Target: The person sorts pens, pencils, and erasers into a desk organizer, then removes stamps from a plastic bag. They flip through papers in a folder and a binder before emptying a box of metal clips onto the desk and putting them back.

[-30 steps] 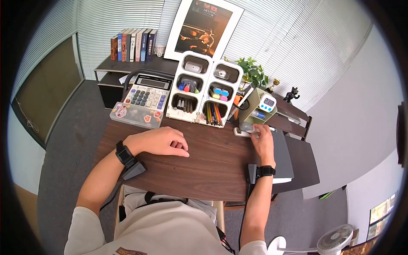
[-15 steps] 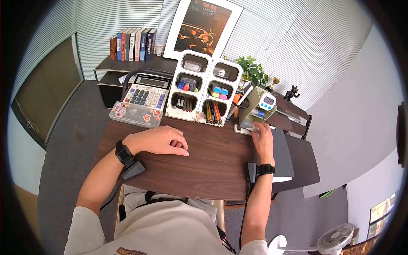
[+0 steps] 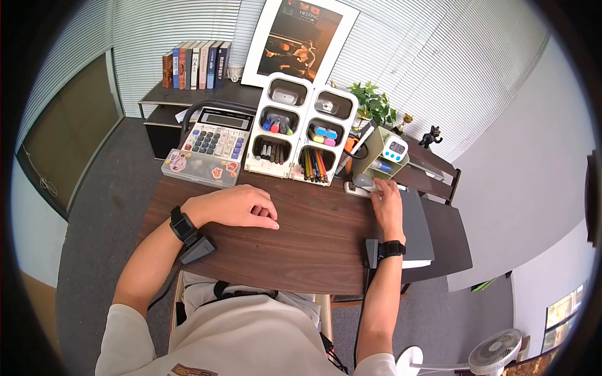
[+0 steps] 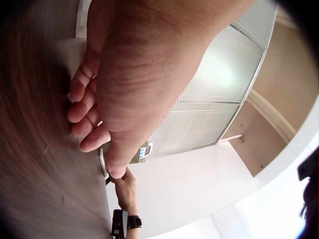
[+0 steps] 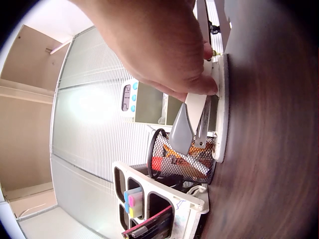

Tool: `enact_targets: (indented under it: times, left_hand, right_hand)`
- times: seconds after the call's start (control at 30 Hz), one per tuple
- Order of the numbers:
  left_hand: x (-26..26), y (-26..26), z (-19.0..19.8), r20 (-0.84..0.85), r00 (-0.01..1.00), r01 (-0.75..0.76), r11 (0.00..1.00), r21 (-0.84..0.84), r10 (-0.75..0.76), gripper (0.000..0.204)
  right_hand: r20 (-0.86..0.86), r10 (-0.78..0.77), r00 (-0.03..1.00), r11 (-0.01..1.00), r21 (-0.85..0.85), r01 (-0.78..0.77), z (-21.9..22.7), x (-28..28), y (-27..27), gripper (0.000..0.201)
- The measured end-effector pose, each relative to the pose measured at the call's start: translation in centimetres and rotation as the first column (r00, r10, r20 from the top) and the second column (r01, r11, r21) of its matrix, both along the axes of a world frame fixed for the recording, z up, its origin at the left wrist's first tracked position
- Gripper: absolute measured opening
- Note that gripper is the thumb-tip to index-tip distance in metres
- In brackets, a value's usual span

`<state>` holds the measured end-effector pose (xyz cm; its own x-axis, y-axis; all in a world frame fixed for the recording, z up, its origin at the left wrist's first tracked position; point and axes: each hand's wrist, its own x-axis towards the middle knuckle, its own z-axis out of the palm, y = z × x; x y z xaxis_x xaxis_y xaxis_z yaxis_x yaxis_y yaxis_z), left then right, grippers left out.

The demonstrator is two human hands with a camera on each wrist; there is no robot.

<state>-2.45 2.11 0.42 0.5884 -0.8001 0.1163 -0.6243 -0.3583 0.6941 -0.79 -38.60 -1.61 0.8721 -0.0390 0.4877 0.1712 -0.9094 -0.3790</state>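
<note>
My right hand (image 3: 389,203) grips a white and grey stapler (image 5: 182,130) at the right back of the desk. The thumb and fingers are around its upper part. Its grey nose and metal strip stand out beyond the fingers, over a long white base (image 5: 221,139) that lies along the desk. The hand covers the stapler's rear. My left hand (image 3: 241,207) rests on the wooden desktop left of the middle, fingers loosely curled and holding nothing.
Behind the hands stands a white organizer (image 3: 293,170) with pens and markers. A calculator (image 3: 219,135) and a clear stickered box (image 3: 200,169) are on the left. A mesh pen cup (image 5: 187,154) stands near the stapler, a dark folder (image 3: 417,229) beside the right wrist.
Both hands stay in nearly the same place. The stapler's grey nose sits slightly higher than a second ago.
</note>
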Motion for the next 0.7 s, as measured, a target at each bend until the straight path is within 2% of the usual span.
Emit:
enact_targets:
  times: [0.23, 0.7]
  left_hand:
    - [0.0, 0.0, 0.1, 0.002, 1.0, 0.002, 1.0, -0.007, -0.002, 0.029]
    - [-0.1, 0.0, 0.1, -0.003, 1.0, -0.002, 1.0, -0.004, 0.002, 0.029]
  right_hand:
    - [0.077, 0.033, 0.996, 0.999, -0.016, -0.032, -0.8, 0.6, -0.3, 0.044]
    - [0.095, 0.028, 0.995, 1.0, -0.012, -0.027, -1.3, 1.1, -0.5, 0.045]
